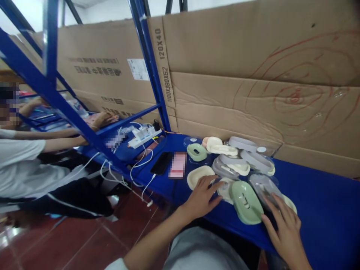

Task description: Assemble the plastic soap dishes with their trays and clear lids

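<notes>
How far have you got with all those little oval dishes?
Hard to call much finished: grey and cream dishes lie heaped at the back, some nested. In hand: the left hand rests flat beside a cream dish, the right hand touches a clear-grey piece next to the big green dish; neither holds anything. Left: the front pieces lie loose and mixed on the blue table.

Behind the blue bench top (323,195) stand big brown cardboard sheets (253,75), one scribbled with red swirls. A black smartphone (161,163) lies flat on the bench, just beside a blurred pink card (177,165). The white power strip (144,137) sits further left by the blue metal rack post (149,63) - white cables (137,165) dangle off it toward the dark red tiled floor (70,240). A co-worker in a white t-shirt (25,165) sits at far left.
</notes>
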A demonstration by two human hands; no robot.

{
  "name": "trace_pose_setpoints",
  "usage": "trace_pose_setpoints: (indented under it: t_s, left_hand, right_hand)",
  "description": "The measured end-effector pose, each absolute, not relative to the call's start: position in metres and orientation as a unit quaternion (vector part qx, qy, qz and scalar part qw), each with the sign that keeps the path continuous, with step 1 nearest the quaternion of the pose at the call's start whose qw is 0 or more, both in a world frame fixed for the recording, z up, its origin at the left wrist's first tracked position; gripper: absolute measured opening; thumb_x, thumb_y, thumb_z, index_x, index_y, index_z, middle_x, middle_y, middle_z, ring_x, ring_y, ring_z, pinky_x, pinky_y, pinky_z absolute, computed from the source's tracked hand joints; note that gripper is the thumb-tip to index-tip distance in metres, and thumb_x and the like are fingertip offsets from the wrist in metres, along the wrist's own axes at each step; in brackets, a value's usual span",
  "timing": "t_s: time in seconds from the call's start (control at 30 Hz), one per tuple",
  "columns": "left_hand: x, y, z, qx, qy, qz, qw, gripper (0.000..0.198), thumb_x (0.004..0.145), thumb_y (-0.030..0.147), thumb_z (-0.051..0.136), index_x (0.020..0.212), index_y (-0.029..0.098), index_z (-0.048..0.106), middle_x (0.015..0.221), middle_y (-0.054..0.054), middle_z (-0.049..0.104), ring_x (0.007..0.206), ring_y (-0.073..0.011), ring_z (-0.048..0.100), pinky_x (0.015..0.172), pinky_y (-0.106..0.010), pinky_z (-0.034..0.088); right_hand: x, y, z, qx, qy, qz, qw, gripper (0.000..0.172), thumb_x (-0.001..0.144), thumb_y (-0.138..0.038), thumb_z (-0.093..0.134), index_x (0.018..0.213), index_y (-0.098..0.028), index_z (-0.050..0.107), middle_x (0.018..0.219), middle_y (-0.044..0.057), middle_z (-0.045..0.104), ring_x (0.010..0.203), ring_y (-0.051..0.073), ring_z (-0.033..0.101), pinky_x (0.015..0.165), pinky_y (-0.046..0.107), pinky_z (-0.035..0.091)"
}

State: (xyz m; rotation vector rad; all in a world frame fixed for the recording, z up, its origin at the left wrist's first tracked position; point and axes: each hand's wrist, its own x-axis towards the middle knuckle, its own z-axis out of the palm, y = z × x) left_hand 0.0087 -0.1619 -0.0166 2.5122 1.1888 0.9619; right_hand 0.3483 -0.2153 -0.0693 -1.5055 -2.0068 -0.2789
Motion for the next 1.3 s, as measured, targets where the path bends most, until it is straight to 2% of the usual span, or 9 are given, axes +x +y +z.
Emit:
trace_pose_setpoints:
  t_s: [0.13, 0.3, 0.6, 0.7, 0.83, 0.93, 1.13, 1.23, 1.3]
  left_hand:
    - [-0.007, -0.177, -0.035, 0.853, 0.397, 0.328, 0.088, 0.048, 0.104, 0.034, 0.065, 0.151, 0.027, 0.053, 0.154, -0.015, 0.053, 0.145, -0.0329, 0.051, 0.122, -0.058, 0.045]
    - [-0.017, -0.175, -0.048, 0.823, 0.431, 0.361, 0.079, 0.044, 0.105, 0.031, 0.064, 0.147, 0.025, 0.055, 0.152, -0.015, 0.054, 0.148, -0.0316, 0.049, 0.121, -0.056, 0.047]
    - [-0.009, -0.175, -0.049, 0.812, 0.452, 0.365, 0.056, 0.037, 0.103, 0.028, 0.064, 0.14, 0.023, 0.06, 0.143, -0.014, 0.061, 0.14, -0.0301, 0.056, 0.118, -0.055, 0.049]
    - [-0.009, -0.175, -0.046, 0.82, 0.453, 0.345, 0.059, 0.038, 0.103, 0.029, 0.065, 0.14, 0.023, 0.061, 0.135, -0.012, 0.066, 0.133, -0.0284, 0.061, 0.118, -0.054, 0.049]
    - [-0.01, -0.175, -0.043, 0.832, 0.446, 0.324, 0.064, 0.038, 0.101, 0.028, 0.067, 0.139, 0.024, 0.063, 0.134, -0.011, 0.068, 0.133, -0.0283, 0.061, 0.116, -0.052, 0.05]
    - [-0.011, -0.176, -0.043, 0.838, 0.439, 0.318, 0.062, 0.036, 0.102, 0.026, 0.066, 0.137, 0.025, 0.065, 0.135, -0.01, 0.068, 0.132, -0.0273, 0.062, 0.115, -0.05, 0.05]
    - [-0.007, -0.175, -0.046, 0.783, 0.51, 0.356, 0.017, 0.035, 0.102, 0.025, 0.064, 0.137, 0.023, 0.065, 0.141, -0.014, 0.064, 0.136, -0.0298, 0.059, 0.12, -0.056, 0.043]
    - [-0.008, -0.176, -0.046, 0.779, 0.526, 0.341, 0.02, 0.034, 0.102, 0.026, 0.064, 0.136, 0.024, 0.066, 0.139, -0.012, 0.067, 0.135, -0.0291, 0.06, 0.123, -0.056, 0.037]
    - [-0.009, -0.179, -0.044, 0.798, 0.506, 0.327, 0.032, 0.037, 0.103, 0.033, 0.065, 0.139, 0.025, 0.065, 0.14, -0.012, 0.067, 0.138, -0.0291, 0.059, 0.127, -0.057, 0.032]
  right_hand:
    - [0.307, -0.219, -0.061, -0.522, -0.793, -0.086, 0.303, 0.052, 0.106, -0.045, 0.051, 0.156, -0.032, 0.05, 0.165, 0.013, 0.047, 0.152, 0.037, 0.045, 0.123, 0.059, 0.026]
    - [0.284, -0.208, -0.059, -0.528, -0.794, -0.071, 0.293, 0.052, 0.106, -0.049, 0.052, 0.155, -0.03, 0.05, 0.167, 0.013, 0.045, 0.155, 0.036, 0.04, 0.125, 0.061, 0.02]
    - [0.29, -0.21, -0.057, -0.522, -0.776, -0.087, 0.344, 0.055, 0.107, -0.04, 0.055, 0.161, -0.032, 0.046, 0.168, 0.014, 0.043, 0.154, 0.038, 0.041, 0.122, 0.06, 0.03]
    - [0.288, -0.212, -0.056, -0.499, -0.8, -0.09, 0.32, 0.058, 0.107, -0.037, 0.056, 0.163, -0.035, 0.042, 0.17, 0.014, 0.04, 0.153, 0.038, 0.043, 0.121, 0.058, 0.032]
    - [0.284, -0.213, -0.055, -0.487, -0.818, -0.102, 0.289, 0.065, 0.103, -0.044, 0.065, 0.163, -0.036, 0.043, 0.171, 0.015, 0.039, 0.15, 0.04, 0.046, 0.119, 0.059, 0.034]
    - [0.282, -0.213, -0.054, -0.493, -0.817, -0.104, 0.28, 0.062, 0.103, -0.041, 0.066, 0.162, -0.036, 0.045, 0.17, 0.015, 0.04, 0.15, 0.04, 0.046, 0.119, 0.058, 0.035]
    - [0.283, -0.213, -0.051, -0.509, -0.804, -0.075, 0.297, 0.05, 0.107, -0.029, 0.057, 0.156, -0.031, 0.049, 0.162, 0.014, 0.051, 0.145, 0.034, 0.054, 0.116, 0.053, 0.039]
    - [0.284, -0.212, -0.051, -0.529, -0.79, -0.066, 0.302, 0.052, 0.107, -0.031, 0.057, 0.158, -0.026, 0.046, 0.161, 0.016, 0.052, 0.142, 0.035, 0.056, 0.112, 0.052, 0.042]
    - [0.284, -0.21, -0.052, -0.523, -0.8, -0.062, 0.287, 0.057, 0.107, -0.033, 0.058, 0.161, -0.023, 0.043, 0.158, 0.018, 0.055, 0.14, 0.034, 0.058, 0.111, 0.051, 0.043]
